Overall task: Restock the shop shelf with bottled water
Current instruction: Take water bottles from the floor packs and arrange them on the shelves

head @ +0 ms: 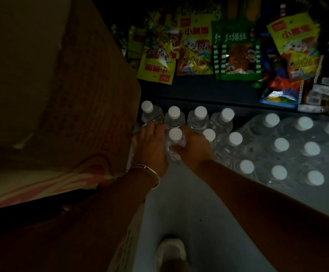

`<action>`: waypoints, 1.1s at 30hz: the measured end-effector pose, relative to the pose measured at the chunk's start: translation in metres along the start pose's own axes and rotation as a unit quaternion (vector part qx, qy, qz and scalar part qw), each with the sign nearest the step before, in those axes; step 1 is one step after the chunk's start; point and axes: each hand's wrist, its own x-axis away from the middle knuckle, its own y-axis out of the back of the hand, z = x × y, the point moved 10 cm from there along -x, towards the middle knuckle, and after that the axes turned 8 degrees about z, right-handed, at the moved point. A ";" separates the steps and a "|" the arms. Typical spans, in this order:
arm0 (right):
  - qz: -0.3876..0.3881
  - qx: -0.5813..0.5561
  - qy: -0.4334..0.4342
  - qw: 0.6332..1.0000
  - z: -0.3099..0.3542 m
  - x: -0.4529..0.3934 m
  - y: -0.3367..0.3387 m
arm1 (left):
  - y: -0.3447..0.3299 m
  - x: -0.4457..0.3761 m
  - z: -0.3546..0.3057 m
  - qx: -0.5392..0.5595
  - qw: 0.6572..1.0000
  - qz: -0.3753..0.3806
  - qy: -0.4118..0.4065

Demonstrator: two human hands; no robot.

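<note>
A clear water bottle [175, 141] with a white cap stands upright on the floor between both hands. My left hand [152, 146], with a thin bracelet on its wrist, grips its left side. My right hand [193, 148] grips its right side. Behind it a row of several loose white-capped bottles [200, 116] stands against the dark shelf base [208, 103]. Two more loose bottles [235, 139] stand just right of my right hand.
A shrink-wrapped pack of bottles [297, 152] fills the floor at right. A large cardboard box [61, 85] crowds the left side, close to my left hand. Snack packets [195, 48] hang above the bottles. My shoe [171, 252] is on the pale floor [189, 203] below.
</note>
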 end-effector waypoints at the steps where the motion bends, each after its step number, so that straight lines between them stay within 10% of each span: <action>1: 0.000 0.006 0.007 1.000 0.008 0.007 0.008 | 0.007 0.002 -0.004 0.003 1.000 0.000 0.001; 12: -0.040 0.048 0.124 0.990 0.167 0.113 0.184 | 0.180 0.049 -0.098 0.122 0.992 -0.040 -0.019; 33: -0.135 0.000 0.279 0.951 0.654 0.453 0.621 | 0.781 0.207 -0.372 0.279 0.908 -0.010 -0.311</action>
